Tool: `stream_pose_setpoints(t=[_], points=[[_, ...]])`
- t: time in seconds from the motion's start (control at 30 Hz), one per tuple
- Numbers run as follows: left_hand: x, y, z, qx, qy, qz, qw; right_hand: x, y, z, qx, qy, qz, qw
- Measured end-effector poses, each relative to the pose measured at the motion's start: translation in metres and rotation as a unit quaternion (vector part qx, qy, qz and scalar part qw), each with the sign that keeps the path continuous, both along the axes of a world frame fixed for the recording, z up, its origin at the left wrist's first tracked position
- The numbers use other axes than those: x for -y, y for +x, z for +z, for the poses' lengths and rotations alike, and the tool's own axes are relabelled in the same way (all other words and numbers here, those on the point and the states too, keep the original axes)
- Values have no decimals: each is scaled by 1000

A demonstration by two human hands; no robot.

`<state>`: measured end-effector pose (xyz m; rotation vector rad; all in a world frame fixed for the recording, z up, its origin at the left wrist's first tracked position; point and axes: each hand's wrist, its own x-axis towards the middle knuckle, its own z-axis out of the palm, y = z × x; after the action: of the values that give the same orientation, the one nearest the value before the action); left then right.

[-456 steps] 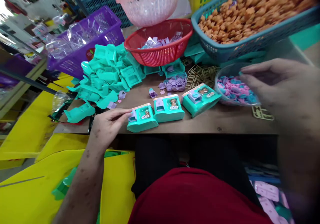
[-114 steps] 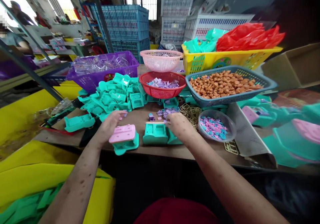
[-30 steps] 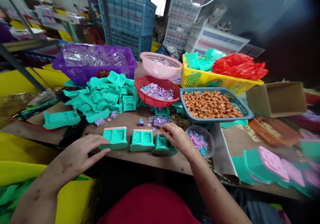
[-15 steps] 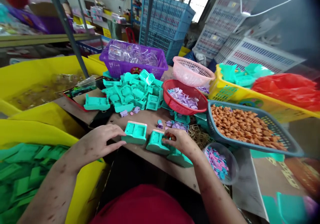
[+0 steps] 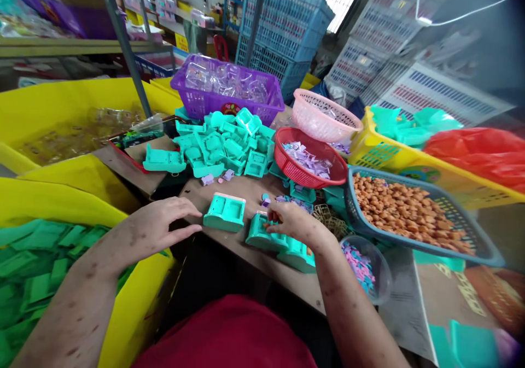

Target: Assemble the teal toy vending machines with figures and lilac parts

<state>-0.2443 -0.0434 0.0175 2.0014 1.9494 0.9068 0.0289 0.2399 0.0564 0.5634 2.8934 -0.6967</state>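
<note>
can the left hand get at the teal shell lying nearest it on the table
Probably yes. The left hand lies open beside the teal shell, fingertips just short of its near edge, with only bare table between them and nothing lying over it.

Seen from above, a cluttered desk (image 5: 241, 190) holds three teal toy shells near its front edge. The left hand (image 5: 158, 228), fingers spread, rests just beside the leftmost teal shell (image 5: 225, 212). The right hand (image 5: 293, 223) presses on the middle teal shell (image 5: 259, 235), apparently pinching a small part (too blurred to identify). A red basket (image 5: 308, 163) of lilac pieces sits behind.
</note>
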Motion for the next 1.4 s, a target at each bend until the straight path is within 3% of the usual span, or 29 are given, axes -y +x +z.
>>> stream_pose_setpoints(t=[0.13,0.27,0.43,0.67,0.87,1.0,1.13,1.27,1.4], points=[[1,3,2,4,-5,15,1000,8,-14,12,-26,21,-8,999],[-1,9,11,7,-15,18,1000,10,-23,2,-23,31,2,999],[2,7,5,3,-14,19,1000,-1,-3,-12,4,47,-20,999],[0,7,3,11,-27,19,999,2,13,-2,-17,32,-12,999],[-1,20,18,4,-35,18,999,21,-26,1,-90,0,32,995],[5,28,25,-7,-51,21,998,36,-63,-14,-111,-33,64,991],[16,26,25,-15,-49,35,998,41,-79,-27,-103,-66,74,990],[23,23,28,-17,-51,51,997,39,-72,-19,-128,-91,74,985],[22,24,30,-15,-54,63,996,30,-39,0,-186,-87,0,979]])
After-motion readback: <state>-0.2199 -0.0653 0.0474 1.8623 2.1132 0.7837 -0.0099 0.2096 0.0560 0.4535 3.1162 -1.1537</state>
